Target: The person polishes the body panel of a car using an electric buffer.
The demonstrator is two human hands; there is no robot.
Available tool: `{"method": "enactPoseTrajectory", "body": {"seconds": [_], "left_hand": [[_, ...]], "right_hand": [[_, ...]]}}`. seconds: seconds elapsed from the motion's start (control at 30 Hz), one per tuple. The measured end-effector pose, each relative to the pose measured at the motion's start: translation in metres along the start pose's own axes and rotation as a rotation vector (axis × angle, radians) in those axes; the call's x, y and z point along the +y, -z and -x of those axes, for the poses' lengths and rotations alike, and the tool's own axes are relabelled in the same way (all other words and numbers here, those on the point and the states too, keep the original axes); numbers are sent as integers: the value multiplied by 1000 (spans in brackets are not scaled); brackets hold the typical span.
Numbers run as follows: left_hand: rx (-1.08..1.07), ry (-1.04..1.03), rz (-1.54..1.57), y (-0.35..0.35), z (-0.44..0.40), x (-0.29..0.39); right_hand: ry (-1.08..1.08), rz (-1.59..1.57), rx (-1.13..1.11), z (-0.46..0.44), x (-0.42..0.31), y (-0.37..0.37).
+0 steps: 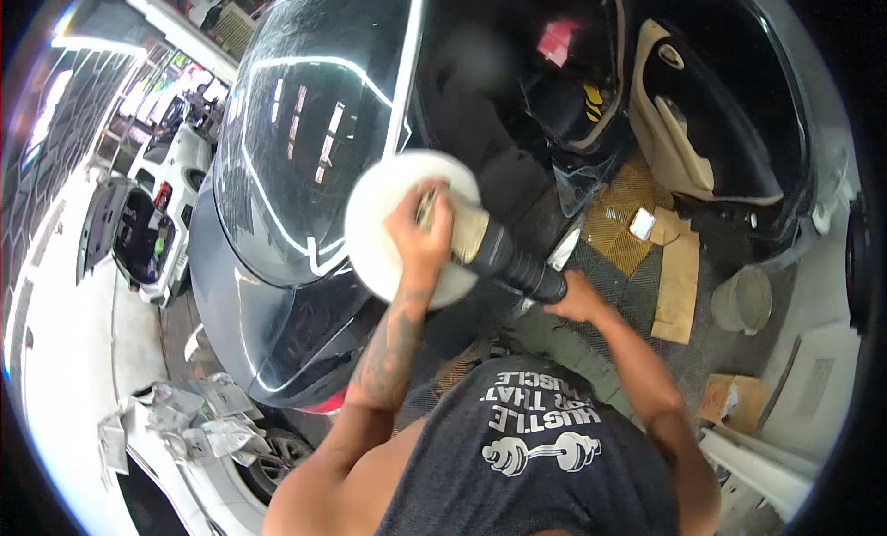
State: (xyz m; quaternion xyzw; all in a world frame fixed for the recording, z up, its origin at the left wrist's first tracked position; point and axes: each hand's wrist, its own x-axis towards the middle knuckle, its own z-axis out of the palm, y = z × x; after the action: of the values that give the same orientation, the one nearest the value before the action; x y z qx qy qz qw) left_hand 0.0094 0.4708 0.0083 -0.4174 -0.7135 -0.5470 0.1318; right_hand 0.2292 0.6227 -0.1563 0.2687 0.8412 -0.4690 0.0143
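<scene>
My left hand [423, 229] is wrapped over the head of a polisher [469, 235], just behind its large round white pad [371, 231]. My right hand [579, 298] is closed around the rear end of the polisher's black handle [525, 273]. The pad's face is turned away from me, toward the dark car [282, 328], beside the edge of its rear window [309, 157]. Whether the pad touches the paint cannot be made out. Strips of white tape stick along the window's edge.
An open car door [688, 139] with beige trim stands at the upper right. Cardboard [679, 282], a phone-like object [642, 224] and a bucket [742, 300] are on the floor. White cars [176, 189] stand at the left; crumpled newspaper [199, 416] lies on the nearest.
</scene>
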Motion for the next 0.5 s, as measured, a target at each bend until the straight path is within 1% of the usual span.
{"method": "enactPoseTrajectory", "body": {"seconds": [0.03,0.07,0.1,0.13,0.17,0.2,0.23,0.27,0.3,0.37,0.4,0.43,0.47,0.5], "left_hand": [[-3,79,7,7,19,5],[24,54,19,5,35,-7],[-5,55,29,1,37,-6],[-42,56,33,-6,36,-4],[-72,62,35,-11,35,-1],[-141,-1,-15,-20,25,0],[-161,-7,34,-37,14,1],[-224,62,62,-56,4,-3],[-253,-7,45,-79,-5,-9],[-348,11,75,-123,-18,-8],[-423,61,75,-142,-22,-10],[-479,71,45,-157,-25,-5],[-463,58,58,-177,-21,-13],[-458,78,-10,-187,-18,-11]], "right_hand": [[-28,7,-75,6,10,-14],[-49,-19,-68,10,23,-37],[-54,16,11,12,37,-59],[-55,64,90,16,41,-63],[-71,66,95,18,47,-61],[-111,-51,55,19,38,-54],[-147,-166,10,21,35,-50],[-93,-131,129,6,79,-80],[-88,-118,105,12,77,-71],[-236,-533,74,24,56,-52],[-181,-600,49,12,92,-72],[-171,-588,16,15,101,-76],[-172,-721,43,18,105,-80],[-178,-855,75,20,105,-86]]}}
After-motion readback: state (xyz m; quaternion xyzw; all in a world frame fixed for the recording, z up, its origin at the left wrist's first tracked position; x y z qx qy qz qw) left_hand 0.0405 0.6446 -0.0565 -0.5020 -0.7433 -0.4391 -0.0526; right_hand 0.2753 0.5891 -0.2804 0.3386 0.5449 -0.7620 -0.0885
